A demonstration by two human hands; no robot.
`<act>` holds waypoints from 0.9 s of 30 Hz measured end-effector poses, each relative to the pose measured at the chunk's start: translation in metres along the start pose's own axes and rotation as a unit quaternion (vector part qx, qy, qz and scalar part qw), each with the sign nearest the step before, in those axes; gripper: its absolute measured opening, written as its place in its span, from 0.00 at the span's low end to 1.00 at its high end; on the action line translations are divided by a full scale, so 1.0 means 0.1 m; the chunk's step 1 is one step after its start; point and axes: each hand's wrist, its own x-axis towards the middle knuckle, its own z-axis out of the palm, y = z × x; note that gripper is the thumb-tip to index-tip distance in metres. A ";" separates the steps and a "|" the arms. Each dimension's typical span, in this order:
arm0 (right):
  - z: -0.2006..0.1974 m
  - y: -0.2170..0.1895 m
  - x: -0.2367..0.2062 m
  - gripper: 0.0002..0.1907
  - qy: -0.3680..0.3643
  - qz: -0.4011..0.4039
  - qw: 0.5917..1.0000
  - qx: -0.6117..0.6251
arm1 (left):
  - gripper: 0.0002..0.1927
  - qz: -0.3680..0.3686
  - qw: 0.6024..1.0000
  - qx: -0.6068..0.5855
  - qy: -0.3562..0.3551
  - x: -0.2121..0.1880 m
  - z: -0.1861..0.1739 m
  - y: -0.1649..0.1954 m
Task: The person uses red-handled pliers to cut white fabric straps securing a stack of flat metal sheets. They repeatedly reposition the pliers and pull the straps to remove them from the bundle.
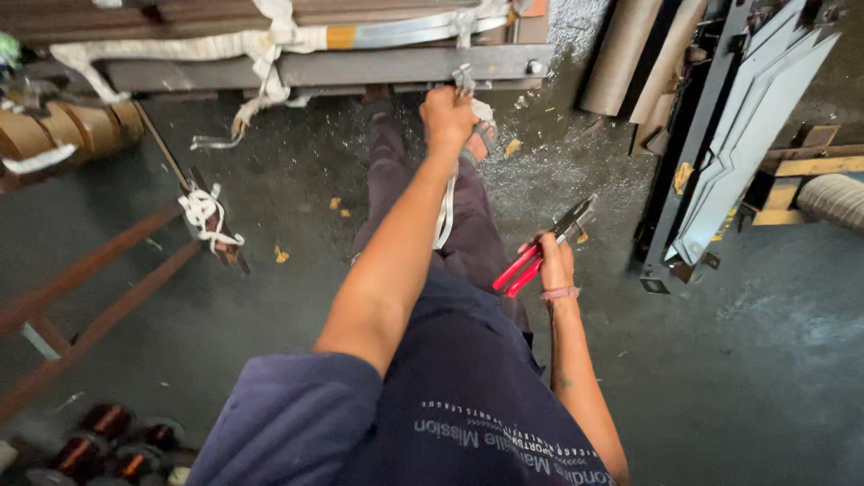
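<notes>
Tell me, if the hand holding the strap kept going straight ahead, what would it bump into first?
Probably the grey metal beam. The left hand grips the strap and points straight up at it, with only a small clip in between. Depth is hard to judge.

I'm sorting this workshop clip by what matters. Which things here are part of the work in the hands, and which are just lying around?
In hand:
left hand gripping a white strap at the metal beam
right hand holding red-handled pliers

Lying about:
cardboard tubes
grey metal panels
rusty bars tied with white cloth
copper wire coils
</notes>
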 end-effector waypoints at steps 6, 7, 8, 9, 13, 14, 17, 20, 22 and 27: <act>0.11 -0.10 -0.02 0.19 0.013 -0.032 0.997 -0.068 | 0.12 0.159 0.983 0.028 0.085 -0.19 -0.30 -0.12; 0.13 -0.07 -0.03 0.18 0.019 -0.019 0.997 -0.071 | 0.12 0.184 0.980 -0.012 0.073 -0.23 -0.30 -0.11; 0.15 -0.03 -0.04 0.18 0.020 -0.020 0.998 -0.061 | 0.13 0.208 0.975 -0.052 0.061 -0.26 -0.27 -0.10; 0.17 0.02 -0.05 0.18 0.021 -0.022 0.998 -0.051 | 0.11 0.190 0.977 -0.059 0.079 -0.28 -0.20 -0.08; 0.25 0.24 -0.07 0.19 0.016 -0.060 0.998 -0.014 | 0.12 0.185 0.962 -0.042 0.197 -0.25 0.16 0.00; 0.27 0.28 -0.08 0.18 0.015 -0.055 0.998 -0.020 | 0.14 0.195 0.952 -0.026 0.236 -0.25 0.23 0.00; 0.27 0.37 -0.10 0.18 0.014 -0.041 0.999 -0.031 | 0.14 0.184 0.951 -0.009 0.249 -0.30 0.32 -0.04; 0.23 0.37 -0.11 0.17 0.016 -0.040 0.998 -0.034 | 0.14 0.157 0.962 -0.116 0.192 -0.40 0.25 -0.17; 0.19 0.35 -0.11 0.18 0.021 -0.056 0.996 -0.064 | 0.12 0.111 0.971 -0.159 0.143 -0.44 0.18 -0.23; 0.07 0.27 -0.07 0.18 0.011 -0.030 0.996 -0.085 | 0.11 0.055 0.928 -0.362 0.070 -0.35 0.10 -0.25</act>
